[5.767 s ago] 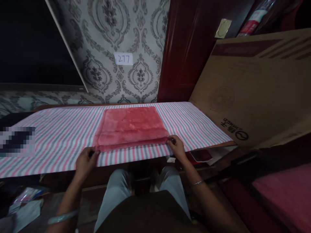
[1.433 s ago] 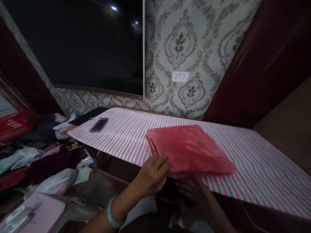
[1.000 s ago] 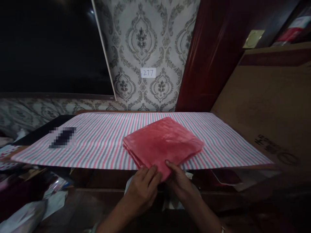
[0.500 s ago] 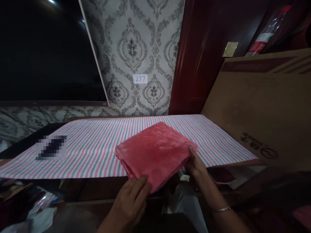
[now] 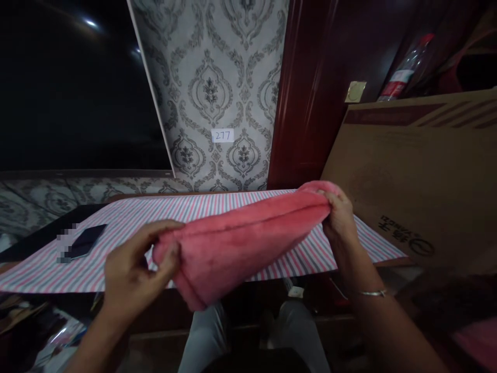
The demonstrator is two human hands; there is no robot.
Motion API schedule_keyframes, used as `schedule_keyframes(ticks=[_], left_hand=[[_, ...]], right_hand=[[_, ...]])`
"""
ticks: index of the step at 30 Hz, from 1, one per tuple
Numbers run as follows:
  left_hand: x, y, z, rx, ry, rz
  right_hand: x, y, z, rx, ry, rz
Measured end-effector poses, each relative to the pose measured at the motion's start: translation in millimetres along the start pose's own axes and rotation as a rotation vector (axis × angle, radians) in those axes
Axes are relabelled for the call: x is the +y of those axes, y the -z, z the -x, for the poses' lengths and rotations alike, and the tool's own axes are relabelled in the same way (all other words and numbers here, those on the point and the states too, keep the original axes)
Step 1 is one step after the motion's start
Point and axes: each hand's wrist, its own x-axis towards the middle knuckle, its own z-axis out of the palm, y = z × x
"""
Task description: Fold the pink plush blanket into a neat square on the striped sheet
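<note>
A pink plush cloth (image 5: 236, 248), folded in layers, is stretched between my two hands above the front of the table. My left hand (image 5: 143, 259) pinches its left end between thumb and fingers. At the cloth's upper right corner, my right hand (image 5: 338, 212) grips the edge, with a thin bracelet on that wrist. The cloth slants, its right end higher and farther back than the left. Beneath it lies a striped tablecloth (image 5: 132, 223) in pink, grey and white.
A phone (image 5: 86, 241) lies on the tablecloth's left side. A large cardboard box (image 5: 411, 181) stands at the right, with a plastic bottle (image 5: 404, 75) behind it. A dark screen (image 5: 77, 93) and a paper label (image 5: 222, 135) are at the back wall.
The folded cloth has been raised off the table and tilted up into a narrower band. My left hand moved left and up to its left end; my right hand rose with the right corner.
</note>
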Motion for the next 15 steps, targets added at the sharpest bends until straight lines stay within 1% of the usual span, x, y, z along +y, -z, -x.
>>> schedule_keyframes(ticks=[2, 3, 4, 6, 8, 10, 11, 13, 15], left_hand=[[-5.1, -1.0, -24.9, 0.036, 0.155, 0.134], [-11.6, -4.9, -38.0, 0.034, 0.228, 0.217], [-20.7, -10.9, -51.0, 0.017, 0.306, 0.3], [-46.3, -28.3, -73.7, -0.034, 0.471, 0.454], [-77.7, -49.7, -85.7, -0.105, 0.657, 0.524], [-109.4, -69.8, -82.7, -0.069, 0.879, 0.572], [-124.0, -78.2, -76.1, -0.102, 1.012, 0.621], [-149.2, -90.7, -57.3, -0.129, 1.124, 0.638], [-169.5, -97.4, -38.2, -0.149, 1.203, 0.645]], right_hand=[[-10.0, -12.2, -20.7, -0.074, 0.041, 0.079], [-10.2, -19.1, -31.8, -0.116, 0.019, 0.119], [-6.9, -26.9, -42.8, -0.157, -0.032, 0.16], [9.6, -44.0, -61.9, -0.218, -0.225, 0.269], [36.7, -59.5, -71.3, -0.247, -0.455, 0.402], [68.7, -67.0, -67.6, -0.269, -0.553, 0.47], [84.8, -66.2, -61.7, -0.283, -0.567, 0.493], [114.1, -55.0, -46.5, -0.307, -0.551, 0.544], [136.8, -34.2, -33.1, -0.322, -0.47, 0.594]])
